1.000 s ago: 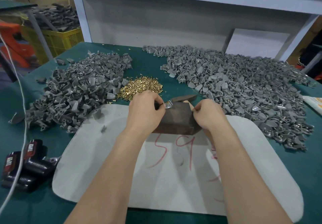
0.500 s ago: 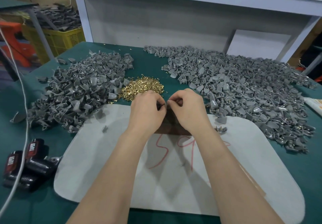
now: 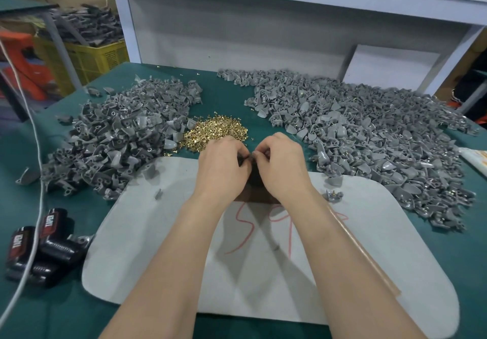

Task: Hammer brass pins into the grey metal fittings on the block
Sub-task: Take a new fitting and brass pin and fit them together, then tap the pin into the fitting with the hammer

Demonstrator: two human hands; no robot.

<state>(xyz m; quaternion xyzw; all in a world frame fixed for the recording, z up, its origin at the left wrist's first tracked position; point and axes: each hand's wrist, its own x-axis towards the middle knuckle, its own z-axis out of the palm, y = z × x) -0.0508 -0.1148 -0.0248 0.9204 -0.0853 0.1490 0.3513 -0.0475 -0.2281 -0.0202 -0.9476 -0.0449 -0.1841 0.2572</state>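
My left hand [image 3: 224, 167] and my right hand [image 3: 282, 167] meet fingertip to fingertip over the dark brown block [image 3: 254, 183], which they mostly hide. Between them they pinch a small grey fitting [image 3: 249, 156], of which only a sliver shows. No pin can be made out in it. The pile of brass pins [image 3: 216, 131] lies just beyond my left hand. The hammer's wooden handle [image 3: 363, 254] rests on the white mat [image 3: 158, 246] along my right forearm, with no hand on it.
Big heaps of grey fittings lie at the left [image 3: 118, 141] and right [image 3: 369, 141]. One fitting with a pin [image 3: 333, 195] sits on the mat's right edge. Black battery packs [image 3: 39, 246] and a white cable [image 3: 39, 159] are at the left. A yellow crate [image 3: 87, 59] stands behind.
My right hand left the hammer and moved left to meet my left hand's fingertips over the block. A fitting with a pin now lies on the mat to the right.
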